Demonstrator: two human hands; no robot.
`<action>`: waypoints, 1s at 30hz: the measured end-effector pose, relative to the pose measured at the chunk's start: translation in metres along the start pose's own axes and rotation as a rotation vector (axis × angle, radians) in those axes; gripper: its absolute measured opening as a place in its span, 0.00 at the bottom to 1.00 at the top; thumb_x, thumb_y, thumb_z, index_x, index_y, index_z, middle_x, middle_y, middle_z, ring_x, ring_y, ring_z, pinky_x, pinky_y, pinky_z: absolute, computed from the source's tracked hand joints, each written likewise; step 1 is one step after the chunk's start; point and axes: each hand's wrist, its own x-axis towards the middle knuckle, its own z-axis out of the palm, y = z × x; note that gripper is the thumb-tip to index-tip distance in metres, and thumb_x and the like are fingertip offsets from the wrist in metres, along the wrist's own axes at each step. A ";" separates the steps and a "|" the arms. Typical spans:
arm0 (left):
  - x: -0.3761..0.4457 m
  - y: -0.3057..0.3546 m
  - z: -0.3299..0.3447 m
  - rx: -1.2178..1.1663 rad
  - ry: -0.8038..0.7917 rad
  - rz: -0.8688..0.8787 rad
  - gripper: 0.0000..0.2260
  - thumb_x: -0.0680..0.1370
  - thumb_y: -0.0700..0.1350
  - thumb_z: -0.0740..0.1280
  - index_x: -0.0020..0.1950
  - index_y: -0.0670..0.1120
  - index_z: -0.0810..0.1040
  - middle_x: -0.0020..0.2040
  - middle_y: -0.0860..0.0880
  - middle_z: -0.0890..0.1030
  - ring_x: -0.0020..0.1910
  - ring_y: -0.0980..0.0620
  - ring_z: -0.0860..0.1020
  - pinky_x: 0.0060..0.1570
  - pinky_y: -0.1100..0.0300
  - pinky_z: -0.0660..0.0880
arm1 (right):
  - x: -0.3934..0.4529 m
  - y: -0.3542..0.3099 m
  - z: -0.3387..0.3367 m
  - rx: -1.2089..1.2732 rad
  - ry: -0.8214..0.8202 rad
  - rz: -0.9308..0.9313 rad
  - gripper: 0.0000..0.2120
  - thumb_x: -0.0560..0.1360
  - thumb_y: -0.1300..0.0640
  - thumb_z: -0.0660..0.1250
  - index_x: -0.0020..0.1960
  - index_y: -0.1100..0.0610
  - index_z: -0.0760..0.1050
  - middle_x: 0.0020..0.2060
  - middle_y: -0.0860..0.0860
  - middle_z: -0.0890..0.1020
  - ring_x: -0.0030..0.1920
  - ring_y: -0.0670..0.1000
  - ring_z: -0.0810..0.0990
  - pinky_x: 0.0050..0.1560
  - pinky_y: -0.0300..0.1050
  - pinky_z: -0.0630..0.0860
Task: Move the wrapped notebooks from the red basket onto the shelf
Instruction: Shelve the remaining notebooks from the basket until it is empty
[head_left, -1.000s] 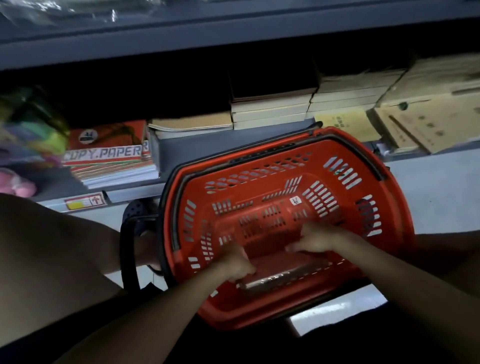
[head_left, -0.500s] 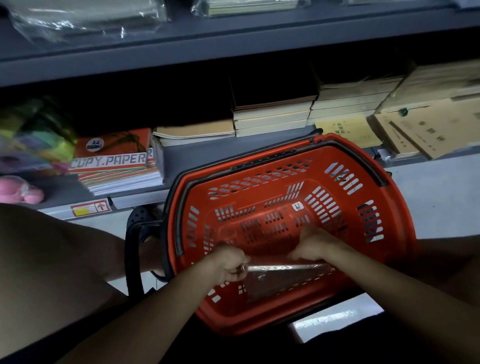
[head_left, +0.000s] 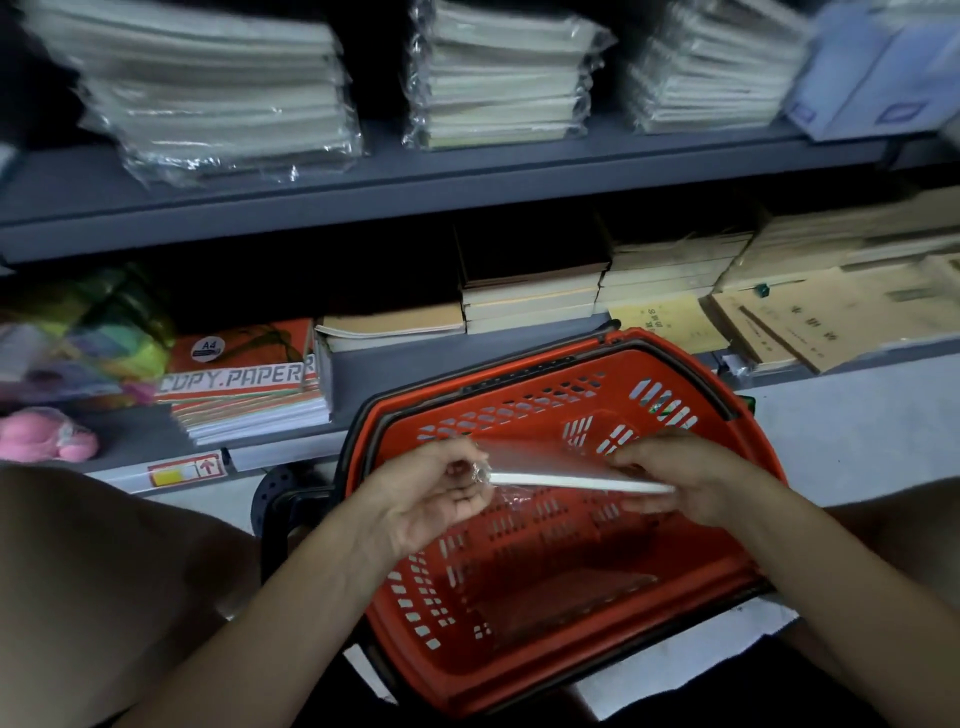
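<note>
On the far left of the lower shelf (head_left: 395, 364) lie blurred coloured packets (head_left: 88, 338) and a soft pink toy (head_left: 47, 436), then a flat stack of copy paper (head_left: 244, 384) reaching the shelf's front lip. The left hand (head_left: 431, 493) pinches the crinkled plastic at the left end of a thin wrapped notebook (head_left: 571, 475), fingers curled round it. The notebook is held edge-on and nearly level above the open basket (head_left: 524, 665), clear of its rim. The basket is red slotted plastic with rounded corners and a black handle folded along its far rim; its far edge sits just beside the lower shelf's front. Something flat and dim lies on its floor; I cannot tell what. The right hand (head_left: 685, 478) grips the notebook's right end, thumb on top, fingers under it. Above, the grey upper shelf (head_left: 467, 182) carries three glossy shrink-wrapped stacks (head_left: 498, 78) with dark gaps between them and bare ledge in front. On the right of the lower shelf lie pale book piles (head_left: 535, 296) and matt brown kraft folders (head_left: 810, 317).
</note>
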 end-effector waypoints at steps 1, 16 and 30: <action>-0.005 0.005 0.002 -0.011 -0.022 0.031 0.05 0.75 0.31 0.67 0.44 0.41 0.76 0.40 0.42 0.76 0.36 0.51 0.73 0.29 0.60 0.79 | -0.011 -0.007 -0.003 0.109 -0.004 -0.034 0.14 0.75 0.66 0.70 0.60 0.68 0.77 0.47 0.58 0.82 0.44 0.53 0.82 0.36 0.48 0.83; -0.110 0.041 0.019 -0.015 -0.348 0.566 0.19 0.72 0.40 0.69 0.63 0.46 0.81 0.60 0.43 0.84 0.51 0.47 0.79 0.38 0.56 0.82 | -0.152 -0.048 -0.010 0.474 0.145 -0.721 0.14 0.76 0.61 0.72 0.60 0.51 0.79 0.58 0.53 0.82 0.52 0.56 0.85 0.42 0.47 0.82; -0.150 0.111 -0.035 -0.041 -0.269 0.880 0.21 0.74 0.41 0.67 0.67 0.52 0.78 0.61 0.47 0.84 0.56 0.47 0.84 0.38 0.54 0.83 | -0.156 -0.129 0.076 0.655 -0.092 -0.944 0.14 0.76 0.64 0.67 0.60 0.55 0.80 0.52 0.51 0.87 0.52 0.50 0.86 0.47 0.39 0.83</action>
